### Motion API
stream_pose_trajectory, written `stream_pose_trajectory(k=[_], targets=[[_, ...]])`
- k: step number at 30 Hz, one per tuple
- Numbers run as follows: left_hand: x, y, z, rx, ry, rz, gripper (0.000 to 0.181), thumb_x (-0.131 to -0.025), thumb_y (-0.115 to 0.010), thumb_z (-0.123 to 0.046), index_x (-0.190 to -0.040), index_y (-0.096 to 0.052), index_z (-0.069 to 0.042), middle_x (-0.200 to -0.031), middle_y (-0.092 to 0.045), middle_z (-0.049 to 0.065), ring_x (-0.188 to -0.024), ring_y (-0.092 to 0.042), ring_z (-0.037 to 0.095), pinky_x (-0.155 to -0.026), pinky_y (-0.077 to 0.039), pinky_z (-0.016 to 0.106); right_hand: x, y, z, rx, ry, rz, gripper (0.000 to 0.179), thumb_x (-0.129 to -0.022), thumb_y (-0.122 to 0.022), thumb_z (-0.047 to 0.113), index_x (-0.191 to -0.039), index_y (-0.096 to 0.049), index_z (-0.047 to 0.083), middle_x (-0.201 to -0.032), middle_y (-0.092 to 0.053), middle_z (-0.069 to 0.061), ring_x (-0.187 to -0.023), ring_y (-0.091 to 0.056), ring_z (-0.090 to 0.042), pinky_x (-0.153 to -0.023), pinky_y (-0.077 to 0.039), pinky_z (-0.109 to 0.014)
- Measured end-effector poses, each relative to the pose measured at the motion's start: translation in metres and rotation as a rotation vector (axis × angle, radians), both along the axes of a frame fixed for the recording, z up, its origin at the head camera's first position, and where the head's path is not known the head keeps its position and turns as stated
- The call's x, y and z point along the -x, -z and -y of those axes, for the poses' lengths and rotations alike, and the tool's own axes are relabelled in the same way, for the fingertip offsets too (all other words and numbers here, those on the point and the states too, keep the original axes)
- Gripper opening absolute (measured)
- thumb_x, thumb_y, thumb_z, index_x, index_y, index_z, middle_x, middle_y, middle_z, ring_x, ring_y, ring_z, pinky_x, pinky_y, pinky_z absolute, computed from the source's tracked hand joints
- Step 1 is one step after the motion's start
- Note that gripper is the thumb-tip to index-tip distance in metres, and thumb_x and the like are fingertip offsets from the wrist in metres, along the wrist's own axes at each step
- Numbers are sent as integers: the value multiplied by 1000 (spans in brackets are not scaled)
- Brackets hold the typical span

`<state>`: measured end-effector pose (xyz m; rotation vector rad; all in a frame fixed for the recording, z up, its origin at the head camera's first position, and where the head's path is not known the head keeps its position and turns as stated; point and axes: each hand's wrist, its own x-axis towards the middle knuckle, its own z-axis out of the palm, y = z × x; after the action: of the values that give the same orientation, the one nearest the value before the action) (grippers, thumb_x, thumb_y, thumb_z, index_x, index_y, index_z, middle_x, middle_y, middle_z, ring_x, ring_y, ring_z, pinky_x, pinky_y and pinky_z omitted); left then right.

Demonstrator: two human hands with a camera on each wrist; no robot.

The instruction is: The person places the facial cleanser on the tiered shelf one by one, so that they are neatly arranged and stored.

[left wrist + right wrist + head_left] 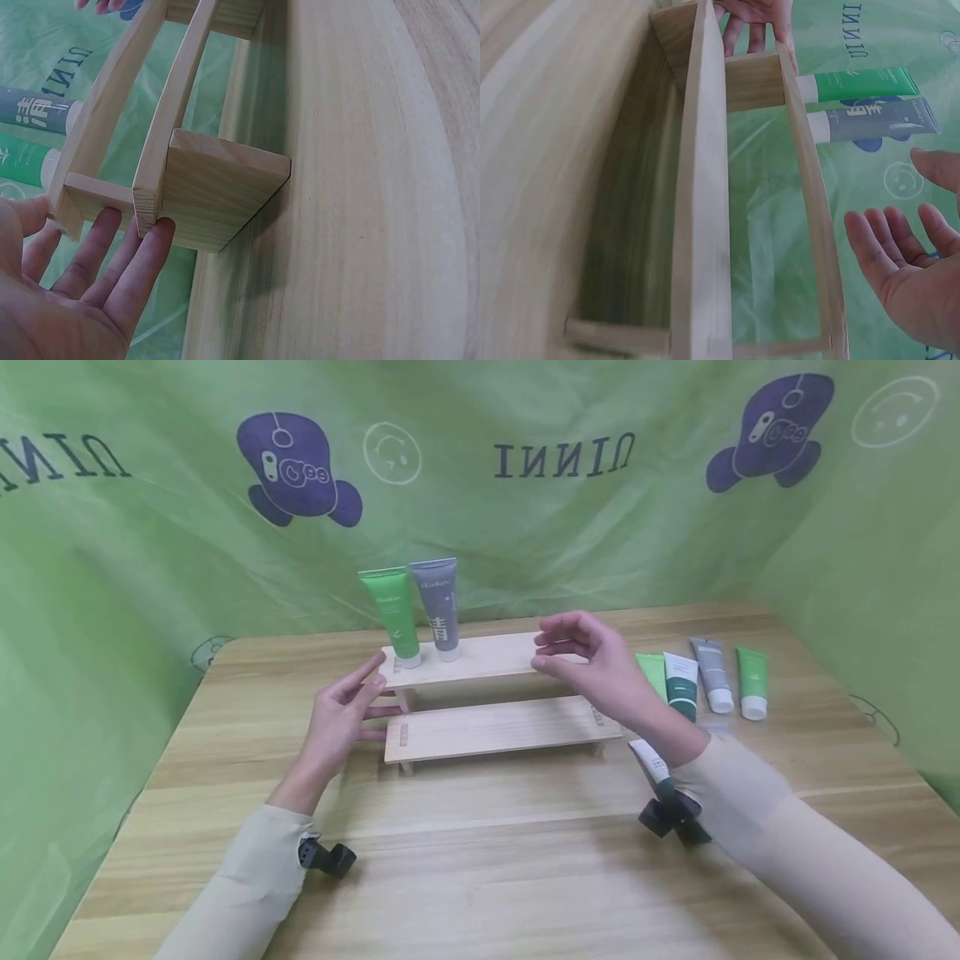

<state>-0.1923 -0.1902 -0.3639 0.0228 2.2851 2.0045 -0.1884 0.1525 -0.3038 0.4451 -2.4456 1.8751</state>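
Observation:
A two-tier wooden stand has an upper board (480,657) behind a lower board (502,727). On the upper board's left part, a green squeeze tube (393,614) and a grey-blue squeeze tube (437,606) stand upright on their white caps, side by side. My left hand (337,710) touches the stand's left end; in the left wrist view its fingertips (159,229) rest against the wooden side, fingers fairly straight. Over the upper board's right end is my right hand (588,656), fingers bent loosely with a gap to the thumb. Nothing is in it, as the right wrist view shows.
Right of the stand lie several tubes: a green-and-white one (681,685), a grey one (712,675) and a green one (753,683) among them. Another white-and-green tube (652,766) lies partly behind the right wrist. A green printed curtain (465,518) hangs behind the wooden table (465,877).

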Motion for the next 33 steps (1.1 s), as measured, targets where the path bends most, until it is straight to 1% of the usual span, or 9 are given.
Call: stream_pose_trajectory(k=[4,9,13,16,18,23,26,31,33], targets=[[-1,-1,0,-6,-1,2,51,-102,-59,-40,-151,-46,-30,-132,-59,25,-102,-72,29,-73,-64,43,-11,5,-20,-57,-4,17,46,-90,-77,9,-130,-56,1,-125,-63,-16,-111,-65,-22,-90,-58,-25],[-1,0,0,-9,5,-1,52,-102,-59,-40,-152,-45,-29,-135,-58,25,-101,-72,29,-73,-64,44,-26,13,-43,-86,-2,39,49,-90,-77,10,-131,-54,-2,-123,-64,-18,-108,-66,-21,-87,-59,-25],[-1,0,1,0,5,2,53,-103,-58,-40,-152,-45,-29,-134,-57,25,-100,-72,28,-73,-63,44,-37,16,-58,-123,12,59,49,-90,-77,11,-132,-54,-1,-123,-63,-16,-108,-66,-21,-85,-60,-25],[0,0,1,7,-1,9,52,-102,-58,-42,-151,-45,-31,-134,-58,24,-101,-72,28,-74,-63,44,-44,17,-68,-156,20,77,49,-91,-77,12,-133,-54,0,-126,-62,-17,-107,-66,-20,-84,-60,-26],[0,-1,0,10,-2,12,52,-102,-58,-42,-151,-46,-32,-134,-58,24,-102,-72,29,-74,-63,44,-48,19,-75,-160,21,93,49,-91,-77,11,-133,-54,0,-126,-61,-19,-106,-67,-18,-83,-61,-27],[0,-1,1,8,-4,18,51,-102,-58,-40,-151,-46,-32,-133,-58,24,-102,-72,30,-75,-63,46,-58,24,-94,-157,15,120,48,-92,-75,8,-133,-53,-1,-124,-61,-14,-103,-68,-12,-81,-62,-31],[0,-1,1,8,-9,19,51,-101,-59,-41,-151,-47,-33,-132,-59,24,-100,-72,27,-74,-63,46,-63,27,-108,-167,24,148,49,-93,-74,11,-134,-51,0,-125,-59,-14,-103,-68,-9,-79,-63,-35],[1,-1,1,-4,4,9,52,-102,-59,-40,-151,-46,-31,-132,-59,25,-99,-73,27,-73,-63,45,-69,32,-134,-193,41,192,52,-95,-73,14,-138,-48,1,-129,-58,-18,-103,-69,-8,-77,-64,-41],[1,0,1,-5,12,5,52,-103,-58,-39,-152,-45,-29,-133,-58,26,-100,-72,28,-73,-63,45,-72,35,-144,-204,41,198,51,-96,-71,13,-139,-47,1,-127,-60,-15,-102,-70,-11,-76,-64,-42]])
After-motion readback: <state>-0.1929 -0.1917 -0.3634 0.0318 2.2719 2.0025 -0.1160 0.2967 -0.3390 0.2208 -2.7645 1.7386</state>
